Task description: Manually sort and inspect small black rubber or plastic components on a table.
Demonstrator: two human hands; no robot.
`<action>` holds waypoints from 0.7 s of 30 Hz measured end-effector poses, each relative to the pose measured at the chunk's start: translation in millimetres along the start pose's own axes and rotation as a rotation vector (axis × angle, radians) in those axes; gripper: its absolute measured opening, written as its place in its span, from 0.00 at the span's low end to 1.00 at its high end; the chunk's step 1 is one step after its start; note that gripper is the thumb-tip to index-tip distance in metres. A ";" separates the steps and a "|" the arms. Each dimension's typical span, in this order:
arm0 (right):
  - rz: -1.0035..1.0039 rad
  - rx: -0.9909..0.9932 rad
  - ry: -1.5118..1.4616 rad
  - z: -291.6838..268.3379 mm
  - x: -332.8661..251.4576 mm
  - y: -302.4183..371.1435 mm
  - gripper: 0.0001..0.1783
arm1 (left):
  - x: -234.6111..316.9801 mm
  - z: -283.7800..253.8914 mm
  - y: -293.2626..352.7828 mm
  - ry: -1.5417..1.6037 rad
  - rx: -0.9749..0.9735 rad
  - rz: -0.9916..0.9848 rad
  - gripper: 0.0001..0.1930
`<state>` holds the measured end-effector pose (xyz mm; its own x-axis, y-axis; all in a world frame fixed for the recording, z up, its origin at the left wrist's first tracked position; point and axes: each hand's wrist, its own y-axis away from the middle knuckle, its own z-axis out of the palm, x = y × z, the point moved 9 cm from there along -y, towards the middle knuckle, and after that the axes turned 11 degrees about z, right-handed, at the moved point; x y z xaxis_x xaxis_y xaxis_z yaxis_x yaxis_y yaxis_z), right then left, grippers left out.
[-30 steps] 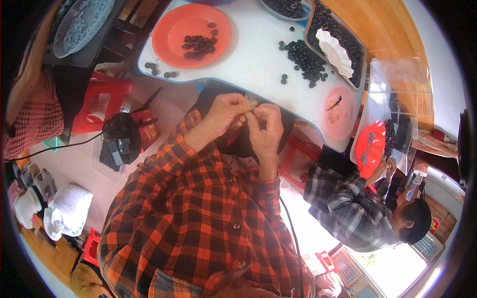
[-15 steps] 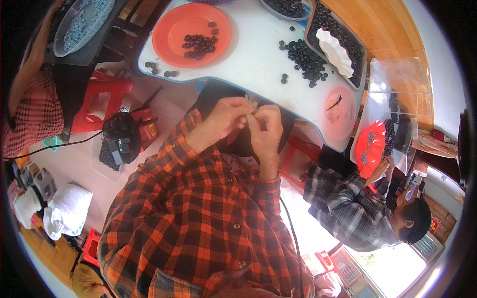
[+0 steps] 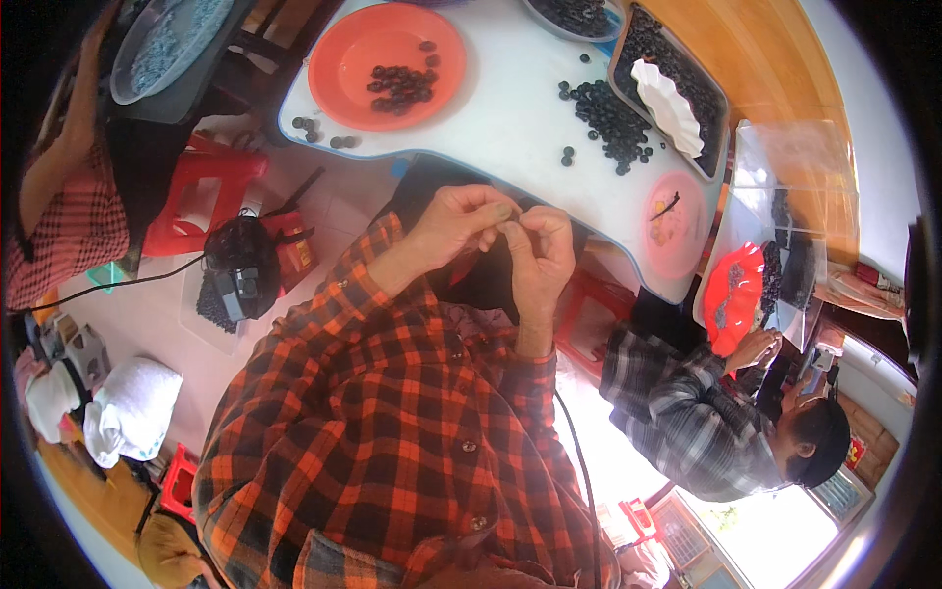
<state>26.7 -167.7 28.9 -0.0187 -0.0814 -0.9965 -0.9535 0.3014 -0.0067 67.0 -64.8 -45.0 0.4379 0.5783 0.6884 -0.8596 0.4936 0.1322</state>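
Orange-and-black plaid sleeves (image 3: 353,294) lead to the person's two hands, raised together just off the near edge of the white table (image 3: 510,108), above dark cloth (image 3: 424,182). The left hand (image 3: 446,228) and the right hand (image 3: 542,260) meet at thumb and forefinger, their tips bunched close together. Whether either grip is clamped on a piece cannot be told; anything between the fingertips is too small to make out.

The nearest loose pieces, a pile of black discs (image 3: 610,123), lie on the table beyond the right hand, well apart from both grips. More dark discs (image 3: 402,88) sit in an orange basin (image 3: 339,69) ahead of the left hand. Right of the pile rests a pink plate (image 3: 687,250) holding a dark, stick-like piece (image 3: 667,205).
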 end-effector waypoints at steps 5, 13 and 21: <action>-0.024 0.027 0.072 0.3 -1.1 -0.9 0.11 | -3.4 -7.6 -0.7 -0.089 0.032 0.002 0.10; -0.109 0.007 0.344 9.6 -12.9 -0.7 0.11 | -3.1 -11.9 -0.2 -0.214 0.042 0.034 0.10; -0.111 -0.024 0.379 12.5 -10.4 0.4 0.12 | -17.5 -18.8 6.3 -0.185 0.123 -0.041 0.10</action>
<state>30.3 -155.0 38.2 -0.0210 -0.4587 -0.8883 -0.9626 0.2492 -0.1059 58.9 -59.6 -69.6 0.4271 0.4249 0.7981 -0.8727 0.4246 0.2409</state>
